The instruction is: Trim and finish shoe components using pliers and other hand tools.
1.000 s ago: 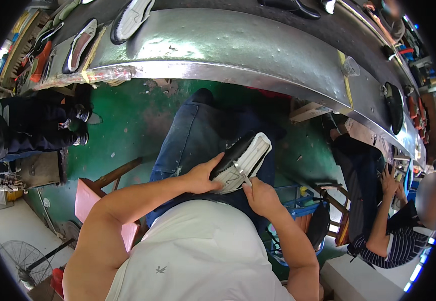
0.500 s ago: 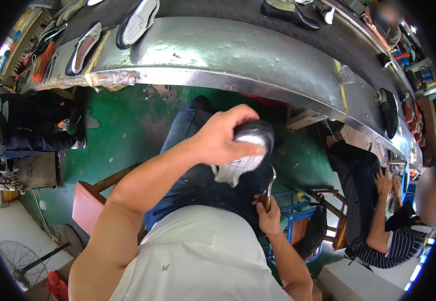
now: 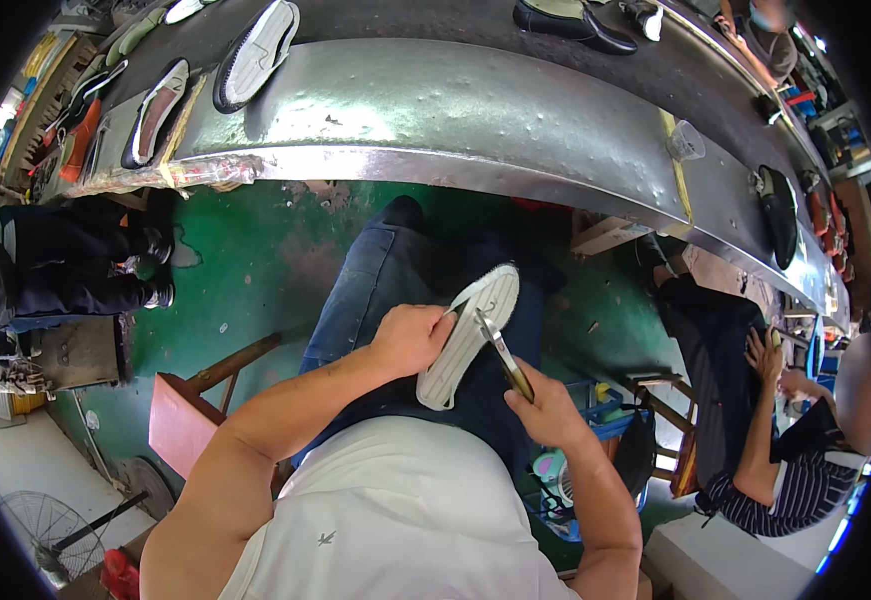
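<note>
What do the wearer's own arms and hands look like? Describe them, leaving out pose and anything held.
Both forearms are bare from the lower edge up, with no gloves on the left hand or the right hand. No watch, ring or bracelet shows. The only clothing near them is a white top with a small dark emblem; its sleeves are not visible.

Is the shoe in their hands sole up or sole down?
Sole up: the shoe shows its white sole to the camera, gripped by the left hand.

No labels, signs or screens legible anywhere. One clear crumpled plastic wrapper point(image 3: 170, 175) lies along the metal bench point(image 3: 435, 110) edge, left side, beside upturned shoes.
</note>
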`<state>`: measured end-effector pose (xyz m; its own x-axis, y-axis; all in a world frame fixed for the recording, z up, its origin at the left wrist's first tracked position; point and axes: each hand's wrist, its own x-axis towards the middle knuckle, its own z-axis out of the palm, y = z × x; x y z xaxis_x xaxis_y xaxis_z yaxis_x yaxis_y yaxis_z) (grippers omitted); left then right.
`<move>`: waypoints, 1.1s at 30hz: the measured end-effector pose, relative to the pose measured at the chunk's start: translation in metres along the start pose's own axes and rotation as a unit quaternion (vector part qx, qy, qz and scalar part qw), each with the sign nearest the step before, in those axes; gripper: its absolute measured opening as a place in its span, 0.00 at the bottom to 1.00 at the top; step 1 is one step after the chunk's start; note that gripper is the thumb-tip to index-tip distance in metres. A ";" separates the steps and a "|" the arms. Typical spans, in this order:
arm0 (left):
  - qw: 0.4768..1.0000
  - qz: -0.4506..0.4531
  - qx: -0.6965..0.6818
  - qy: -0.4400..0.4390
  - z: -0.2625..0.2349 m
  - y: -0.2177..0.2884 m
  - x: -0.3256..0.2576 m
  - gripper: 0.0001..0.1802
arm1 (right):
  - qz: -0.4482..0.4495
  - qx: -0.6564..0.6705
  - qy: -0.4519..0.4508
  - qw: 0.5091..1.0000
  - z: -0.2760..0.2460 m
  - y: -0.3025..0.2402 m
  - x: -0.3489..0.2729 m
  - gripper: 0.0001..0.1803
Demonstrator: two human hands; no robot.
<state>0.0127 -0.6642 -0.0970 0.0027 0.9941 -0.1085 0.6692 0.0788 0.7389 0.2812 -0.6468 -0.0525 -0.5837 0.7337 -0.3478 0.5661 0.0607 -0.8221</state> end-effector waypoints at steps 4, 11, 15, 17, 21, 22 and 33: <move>0.997 0.057 0.038 0.029 0.004 0.014 -0.004 0.14 | -0.025 -0.072 -0.046 0.996 -0.029 -0.010 0.023 0.20; 0.998 -0.024 -0.039 0.054 0.003 0.010 0.009 0.18 | 0.219 0.024 -0.319 0.922 -0.081 -0.073 0.079 0.14; 0.908 -0.149 -0.392 0.013 0.055 -0.040 0.027 0.29 | 0.093 -0.264 -0.254 0.926 -0.065 -0.068 0.089 0.14; 0.727 -0.327 -0.588 -0.137 0.033 -0.033 0.021 0.32 | 0.028 -0.265 -0.207 0.941 -0.044 -0.044 0.083 0.13; 0.685 -0.223 -0.676 -0.155 0.026 -0.048 0.015 0.34 | 0.012 -0.093 -0.098 0.991 -0.003 -0.015 0.067 0.14; 0.732 -0.217 -0.630 -0.141 0.021 -0.040 0.020 0.35 | 0.015 -0.045 -0.054 0.997 0.013 -0.002 0.060 0.14; 0.808 -0.194 -0.546 -0.103 0.032 -0.014 0.032 0.38 | 0.023 -0.087 -0.030 0.996 -0.016 0.000 0.050 0.22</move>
<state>0.0275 -0.6360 -0.1325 0.1491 0.8543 -0.4980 -0.4058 0.5121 0.7570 0.2617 -0.5992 -0.0625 -0.5858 0.6974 -0.4128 0.6815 0.1482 -0.7166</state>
